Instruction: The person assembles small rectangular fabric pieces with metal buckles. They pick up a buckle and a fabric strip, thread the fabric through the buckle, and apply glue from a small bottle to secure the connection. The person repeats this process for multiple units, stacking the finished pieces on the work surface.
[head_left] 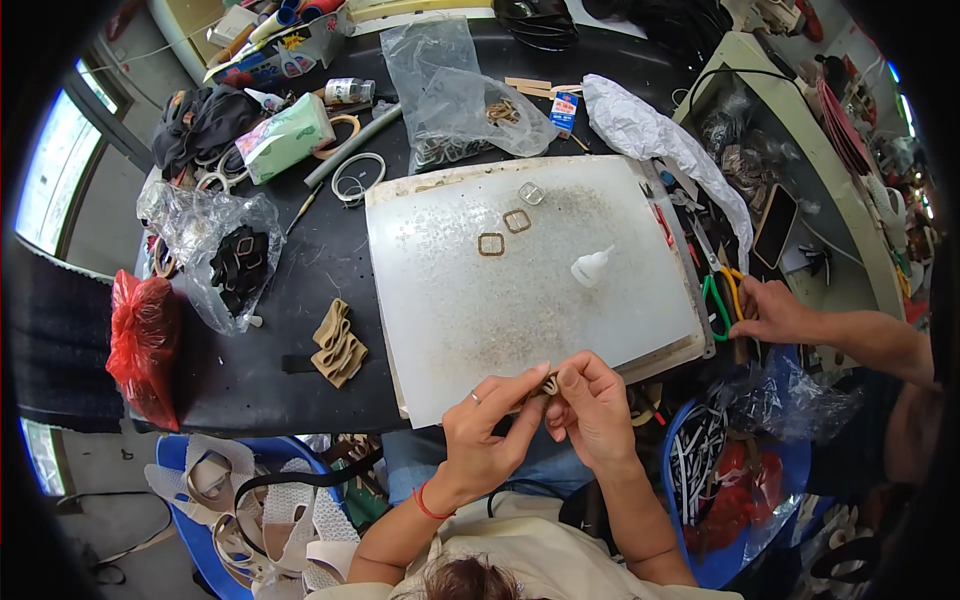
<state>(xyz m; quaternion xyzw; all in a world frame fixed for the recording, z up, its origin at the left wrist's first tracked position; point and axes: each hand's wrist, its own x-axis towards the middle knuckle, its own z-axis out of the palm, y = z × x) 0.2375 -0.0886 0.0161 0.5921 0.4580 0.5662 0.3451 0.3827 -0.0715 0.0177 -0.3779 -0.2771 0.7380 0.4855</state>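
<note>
Both hands meet just over the near edge of a white work sheet (430, 330). Between their fingertips is a small folded tan strip (549, 384). My left hand (490, 420), with a ring and a red wrist cord, pinches it from one side. My right hand (597, 415) grips its other side, and fingers partly cover it. Farther up the sheet lie two brown square buckles (491, 235) (516, 212) and a silvery buckle (531, 184). A small white squeeze bottle (590, 268) rests right of them. Folded tan strips (339, 345) are stacked left of the sheet.
At right, another person's hand (775, 312) touches scissors (722, 290) with green and orange handles. A red plastic bag (145, 345) stands at the table's left. Blue tubs (185, 505) of straps flank my lap. Clear bags (435, 60) and a phone (776, 227) lie around the sheet.
</note>
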